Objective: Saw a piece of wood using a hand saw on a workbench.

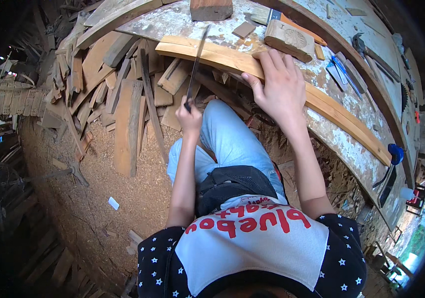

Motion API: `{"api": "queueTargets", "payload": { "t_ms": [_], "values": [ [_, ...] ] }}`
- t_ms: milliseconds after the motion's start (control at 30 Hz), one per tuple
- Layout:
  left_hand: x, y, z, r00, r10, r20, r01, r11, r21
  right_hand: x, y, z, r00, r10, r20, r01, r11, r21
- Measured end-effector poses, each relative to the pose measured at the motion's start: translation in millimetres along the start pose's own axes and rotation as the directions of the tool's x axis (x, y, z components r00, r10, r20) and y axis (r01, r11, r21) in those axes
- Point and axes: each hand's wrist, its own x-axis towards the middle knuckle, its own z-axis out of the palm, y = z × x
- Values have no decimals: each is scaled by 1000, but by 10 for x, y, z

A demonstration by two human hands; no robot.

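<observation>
My left hand [189, 119] is closed around the dark handle of a handsaw [198, 57]. The thin blade points away from me and crosses the long pale wooden strip [200, 49] near its left end. From this angle I cannot tell how deep the blade sits in the wood. My right hand [279, 87] lies over the strip farther right, fingers spread on top and thumb along the near edge, pressing it to the worn workbench [322, 119]. The strip runs along the bench's near edge.
Behind the strip lie a wooden block [289, 39], a reddish block [211, 10], a brush [261, 16] and a hammer [371, 52]. A blue-handled saw [395, 154] rests at the right. Scrap wood [128, 119] is piled left of my knees, above sawdust-covered ground [98, 188].
</observation>
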Motion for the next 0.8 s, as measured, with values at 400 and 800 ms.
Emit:
{"api": "queueTargets", "payload": {
  "t_ms": [400, 800],
  "values": [
    [43, 169, -64, 977, -177, 120, 170, 983, 70, -24, 14, 15, 1000, 6, -19, -6, 1000, 4],
    [-84, 178, -130, 985, -152, 78, 137, 975, 175, -13, 20, -2, 1000, 9, -12, -9, 1000, -1]
  ]
}}
